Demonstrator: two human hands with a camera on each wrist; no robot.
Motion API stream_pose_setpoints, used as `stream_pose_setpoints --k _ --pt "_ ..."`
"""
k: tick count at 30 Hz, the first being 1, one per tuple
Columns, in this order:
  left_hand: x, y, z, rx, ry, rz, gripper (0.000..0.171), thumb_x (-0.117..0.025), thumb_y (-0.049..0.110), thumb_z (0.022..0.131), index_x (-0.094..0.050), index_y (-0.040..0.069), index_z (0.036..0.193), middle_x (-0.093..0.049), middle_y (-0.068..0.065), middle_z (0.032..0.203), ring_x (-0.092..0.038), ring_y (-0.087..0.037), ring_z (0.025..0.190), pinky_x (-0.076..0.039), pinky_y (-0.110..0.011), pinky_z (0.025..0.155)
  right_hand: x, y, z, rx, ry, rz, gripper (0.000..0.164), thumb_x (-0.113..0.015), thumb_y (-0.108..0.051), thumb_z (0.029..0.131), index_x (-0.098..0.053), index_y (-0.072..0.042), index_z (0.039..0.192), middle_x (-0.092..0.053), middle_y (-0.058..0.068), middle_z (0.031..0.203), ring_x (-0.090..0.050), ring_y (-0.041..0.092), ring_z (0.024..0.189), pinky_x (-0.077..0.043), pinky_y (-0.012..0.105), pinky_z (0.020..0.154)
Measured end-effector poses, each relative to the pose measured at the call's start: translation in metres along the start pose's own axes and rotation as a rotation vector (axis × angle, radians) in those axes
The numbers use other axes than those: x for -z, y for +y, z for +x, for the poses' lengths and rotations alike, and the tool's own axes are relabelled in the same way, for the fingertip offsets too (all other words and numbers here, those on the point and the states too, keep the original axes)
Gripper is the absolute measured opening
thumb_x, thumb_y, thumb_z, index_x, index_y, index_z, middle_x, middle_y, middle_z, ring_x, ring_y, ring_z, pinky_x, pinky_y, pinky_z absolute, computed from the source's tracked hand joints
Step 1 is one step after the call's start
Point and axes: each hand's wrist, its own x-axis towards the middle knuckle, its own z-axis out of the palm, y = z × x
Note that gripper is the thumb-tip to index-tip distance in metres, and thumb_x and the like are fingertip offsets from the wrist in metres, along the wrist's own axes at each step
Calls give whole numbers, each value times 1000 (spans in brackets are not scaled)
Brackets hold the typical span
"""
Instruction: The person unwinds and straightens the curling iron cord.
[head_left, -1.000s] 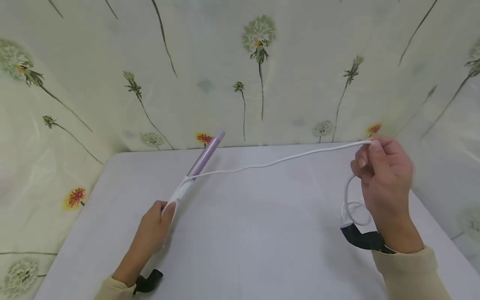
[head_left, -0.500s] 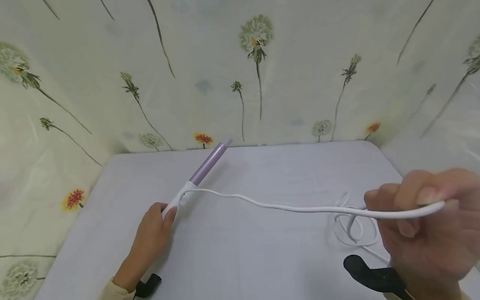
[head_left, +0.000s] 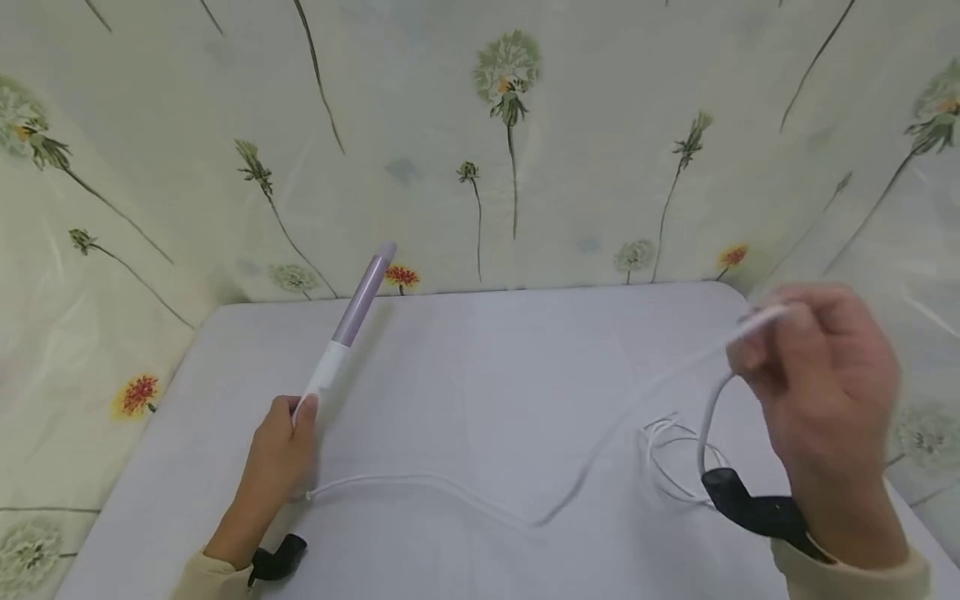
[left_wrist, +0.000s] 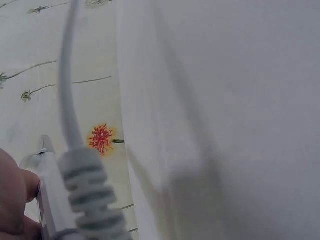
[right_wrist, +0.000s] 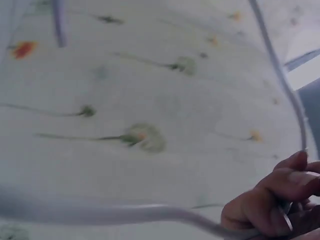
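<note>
My left hand [head_left: 273, 454] grips the white handle of a curling iron [head_left: 358, 304], whose pale purple barrel points up and away, tilted over the table's far left side. From the handle's lower end a white cord [head_left: 431, 482] runs right, sagging low over the table before rising to my right hand [head_left: 832, 408], which pinches it above the right side. Close up in the left wrist view is the ribbed cord sleeve [left_wrist: 92, 195]. Motion blurs the right hand and the cord near it. The plug end cannot be made out.
Loose coils of the cord [head_left: 675, 496] lie on the white-covered table [head_left: 525, 375] at the right. A black wrist mount [head_left: 757, 504] sits at the right wrist, another black mount [head_left: 279, 558] at the left. A flower-printed curtain [head_left: 420, 125] stands behind the table.
The cord ran from the upper handle and now leaves its lower end, drooping toward the table. My right hand came near the camera, then moved back up and away. The curling iron swung more upright.
</note>
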Motion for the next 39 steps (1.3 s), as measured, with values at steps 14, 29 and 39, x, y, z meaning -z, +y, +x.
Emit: stream_pose_setpoints --k 14,29,39 --pt "-1 -12 8 89 -110 7 62 -48 39 111 -35 -12 144 -59 -31 120 -60 -36 96 -52 -55 79 108 142 39 -724 -105 -1238 39 -37 -23 113 -55 3 136 -67 20 107 -60 20 79 -46 32 69" --pt "-6 -5 11 3 -141 59 49 -53 28 109 -41 -14 132 -59 -22 101 -59 -29 82 -51 -42 65 129 187 28 -1007 -568 -1406 51 -27 -10 108 -38 15 151 -37 37 154 -28 56 145 -24 63 117" --pt "-1 -16 36 -258 -225 276 39 -67 20 102 -54 -9 125 -62 -12 97 -54 -25 81 -48 -41 68 126 183 19 -995 -727 -1494 48 -37 -12 105 -47 17 142 -48 44 136 -50 56 121 -39 65 104"
